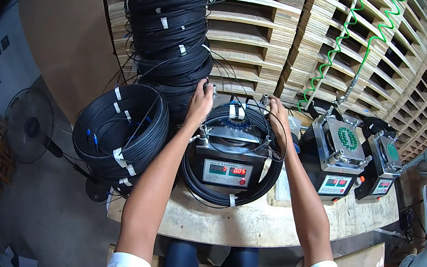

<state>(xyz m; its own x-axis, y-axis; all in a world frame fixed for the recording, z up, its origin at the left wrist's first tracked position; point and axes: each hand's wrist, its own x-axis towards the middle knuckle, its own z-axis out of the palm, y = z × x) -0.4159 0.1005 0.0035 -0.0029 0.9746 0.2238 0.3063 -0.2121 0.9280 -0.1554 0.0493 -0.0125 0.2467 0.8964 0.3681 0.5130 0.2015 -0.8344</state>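
Note:
Both my arms reach forward to the far corners of a black and silver polishing machine with a lit digital panel. A coil of black cable with white tape bands hangs round it. My left hand is closed at the back left corner, with something small and dark at its fingertips, beside a metal post. My right hand curls its fingers by the metal corner post at the back right; what they grip is hidden. Blue connectors ring the machine's top plate.
Left of the machine leans a large black cable coil, with a tall stack of coils behind. Two similar machines with green-dotted tops stand right on the wooden table. Green spiral air hoses hang before stacked pallets. A fan stands left.

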